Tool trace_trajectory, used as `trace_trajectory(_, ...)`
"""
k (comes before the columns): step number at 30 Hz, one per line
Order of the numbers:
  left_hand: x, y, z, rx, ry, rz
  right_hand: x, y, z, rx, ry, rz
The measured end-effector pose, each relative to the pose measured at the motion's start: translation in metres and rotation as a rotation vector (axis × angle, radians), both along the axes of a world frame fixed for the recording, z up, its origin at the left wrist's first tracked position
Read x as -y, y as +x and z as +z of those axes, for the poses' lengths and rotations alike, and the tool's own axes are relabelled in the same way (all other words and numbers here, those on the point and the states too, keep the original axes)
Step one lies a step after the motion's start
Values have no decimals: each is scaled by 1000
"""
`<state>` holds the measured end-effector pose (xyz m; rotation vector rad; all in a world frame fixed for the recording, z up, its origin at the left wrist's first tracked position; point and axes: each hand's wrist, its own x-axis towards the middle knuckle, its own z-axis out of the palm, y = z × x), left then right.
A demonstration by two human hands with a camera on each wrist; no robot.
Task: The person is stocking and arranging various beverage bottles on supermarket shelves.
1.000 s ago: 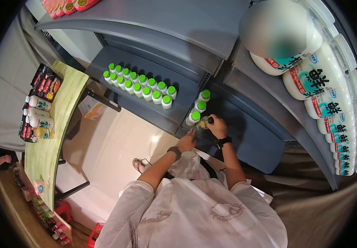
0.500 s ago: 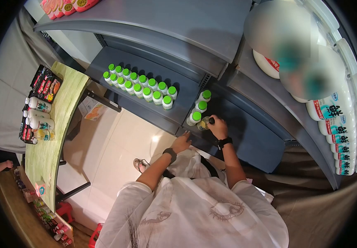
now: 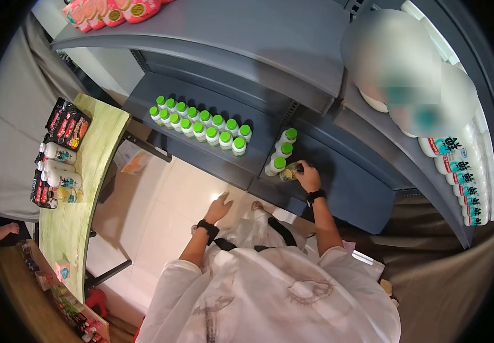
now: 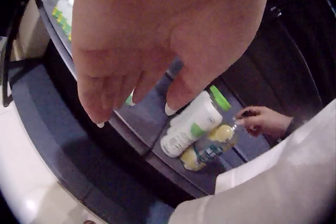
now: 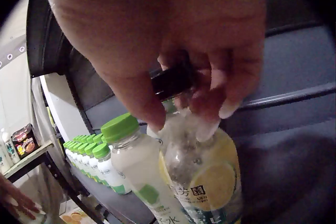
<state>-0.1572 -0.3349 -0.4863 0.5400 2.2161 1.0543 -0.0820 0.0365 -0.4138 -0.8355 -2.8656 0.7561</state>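
My right hand point(image 3: 310, 178) holds a clear bottle point(image 5: 210, 179) by its neck, fingers and thumb around the top under a black cap point(image 5: 173, 81). Yellow lemon slices are printed on this bottle. It stands upright on the lower grey shelf point(image 3: 350, 194), right beside a short row of white bottles with green caps point(image 3: 277, 166). Over the floor in front of the shelf, my left hand point(image 3: 218, 210) hangs with nothing in it, its fingers extended in the left wrist view.
Two rows of green-capped bottles point(image 3: 198, 134) stand further left on the shelf. Large white bottles point(image 3: 461, 166) line a higher shelf at right. Pink packs point(image 3: 138, 8) sit on the upper shelf. A green-topped table point(image 3: 101, 123) at left bears black packs and bottles.
My left hand has drawn away from the shelf edge, leftward and back over the floor. The right hand keeps its grip at the bottle's neck. The head view has shifted slightly.
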Motion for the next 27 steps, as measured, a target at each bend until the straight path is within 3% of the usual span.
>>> trace_trajectory(2, 43, -5, 3, 32, 7, 87, 8, 5, 7, -46, 11, -15)
trace_trajectory(3, 64, -7, 5, 43, 23, 133, 13, 6, 18, 66, -20, -38)
trace_trajectory(8, 159, -14, 36, 124, 73, 442, 52, 20, 26, -107, 46, -124)
trace_trajectory(13, 233, -13, 73, 22, 160, 611, 131, 10, 46, 27, -11, -98)
trace_trajectory(16, 276, -13, 83, -22, 168, 632, 187, -25, 69, 131, -23, 41)
trace_trajectory(21, 345, -7, 108, -97, 123, 671, 290, -91, 107, -63, 33, 293)
trace_trajectory(27, 425, 7, 104, -132, 166, 853, 411, -139, 128, -127, -99, 561)
